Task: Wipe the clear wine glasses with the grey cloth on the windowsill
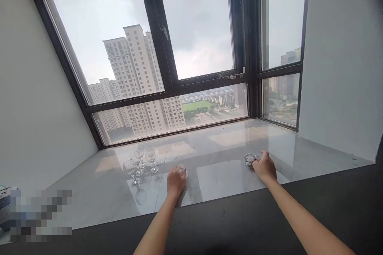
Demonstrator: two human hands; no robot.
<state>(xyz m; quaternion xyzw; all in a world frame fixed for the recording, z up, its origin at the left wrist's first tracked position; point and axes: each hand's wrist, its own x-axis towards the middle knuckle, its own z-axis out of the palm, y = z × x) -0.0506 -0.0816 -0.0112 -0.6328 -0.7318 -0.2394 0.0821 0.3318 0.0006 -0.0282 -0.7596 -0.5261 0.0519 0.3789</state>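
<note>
My left hand [176, 182] is closed around a clear stemmed wine glass [178, 161], whose bowl shows above the fingers on the window ledge [220, 181]. Most of its stem is hidden by the hand. Farther right, my right hand [265, 168] pinches a crumpled whitish-grey cloth [250, 160] that touches the ledge. To the left of my left hand, several more clear wine glasses [150, 155] stand upright in a close group on the same shiny surface.
Behind the ledge rises a window with dark frames [206, 84]. White walls [341, 63] flank it on both sides. A dark front face [227, 223] drops below the ledge's near edge. Some partly blurred items [6, 207] lie at the far left.
</note>
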